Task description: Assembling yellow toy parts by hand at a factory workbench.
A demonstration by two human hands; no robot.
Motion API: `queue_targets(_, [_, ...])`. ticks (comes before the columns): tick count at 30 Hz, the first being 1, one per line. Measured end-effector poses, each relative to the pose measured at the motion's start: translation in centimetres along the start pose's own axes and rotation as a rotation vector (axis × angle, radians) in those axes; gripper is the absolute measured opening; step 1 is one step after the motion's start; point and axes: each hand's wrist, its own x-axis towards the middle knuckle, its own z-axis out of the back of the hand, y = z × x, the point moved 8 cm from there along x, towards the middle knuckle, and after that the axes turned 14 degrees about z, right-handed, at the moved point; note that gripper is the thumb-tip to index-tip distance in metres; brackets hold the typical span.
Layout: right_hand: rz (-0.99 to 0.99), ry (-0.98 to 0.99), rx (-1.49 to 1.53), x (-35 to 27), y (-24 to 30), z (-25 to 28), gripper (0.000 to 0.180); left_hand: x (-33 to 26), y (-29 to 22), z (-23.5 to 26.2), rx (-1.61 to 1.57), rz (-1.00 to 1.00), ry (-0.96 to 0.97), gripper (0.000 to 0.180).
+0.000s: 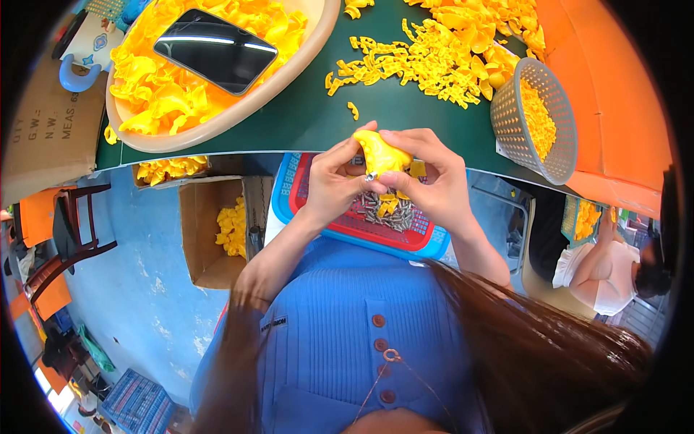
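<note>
Both my hands meet over the table's near edge, closed round a yellow moulded plastic piece (pixel 383 155). My left hand (pixel 334 181) pinches its left side, by a small silver metal pin (pixel 371 176) at the lower end. Fingers and thumb of my right hand (pixel 439 177) grip its right side. Just below them, a red basket (pixel 298 189) inside a blue one (pixel 423 249) carries many metal pins (pixel 394 217) and a few small yellow pieces (pixel 390 205). The hands hide part of that basket.
On the green table (pixel 307 116) stands a beige basin (pixel 289 87) of yellow pieces with a black phone (pixel 217 52) on top. Small yellow links (pixel 412 69) lie beyond my hands, beside a grey basket (pixel 510 119). Cardboard box (pixel 199 242) lower left; another person (pixel 600 271) right.
</note>
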Motion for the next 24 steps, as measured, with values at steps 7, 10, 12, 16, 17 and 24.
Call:
queue_targets(7, [0.195, 0.098, -0.592, 0.4, 1.2, -1.1, 0.064, 1.1, 1.6, 1.0, -0.191, 0.203, -0.041, 0.054])
queue_targets(10, [0.223, -0.01, -0.502, 0.3, 1.2, -1.3, 0.067, 0.9, 1.9, 0.5, -0.218, 0.258, -0.05, 0.048])
queue_targets(12, [0.261, -0.048, -0.501, -0.1, 0.2, -1.2, 0.067, 0.8, 1.8, 0.4, -0.203, 0.267, -0.068, 0.046])
queue_targets(16, [0.244, -0.094, -0.322, -0.1, 0.5, -0.4, 0.063, 0.9, 0.9, 0.6, -0.14, 0.24, -0.072, 0.047])
queue_targets(17, [0.242, -0.097, -0.321, 0.0, 0.8, -0.2, 0.063, 0.8, 0.1, 0.5, -0.167, 0.186, -0.033, 0.045])
queue_targets(24, [0.187, -0.064, -0.183, -0.1, 2.3, -0.1, 0.057, -0.1, -1.5, 0.8, -0.178, 0.063, 0.028, 0.031])
